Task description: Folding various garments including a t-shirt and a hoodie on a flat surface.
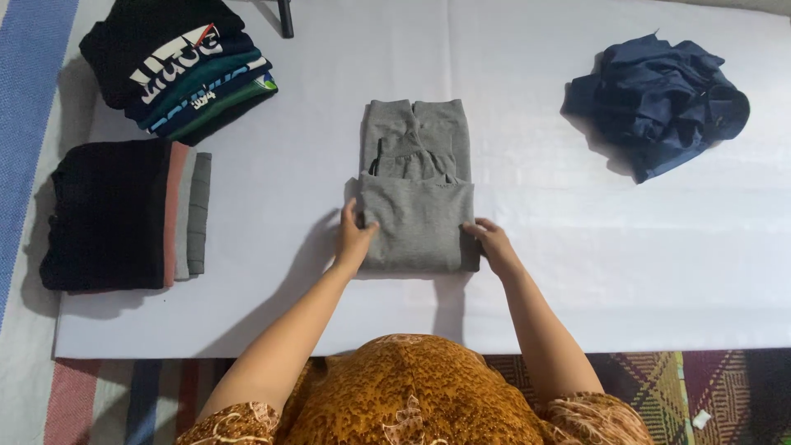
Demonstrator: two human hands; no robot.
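A grey garment lies partly folded in the middle of a white sheet, its near half doubled over the far half. My left hand grips the left edge of the folded near part. Gripping the right edge of that same fold is my right hand. Both hands pinch the cloth with the fingers over the edge.
A crumpled dark blue garment lies at the far right. A stack of folded dark shirts sits at the far left, and nearer lies a second folded pile in black, pink and grey. A patterned mat borders the sheet's near edge.
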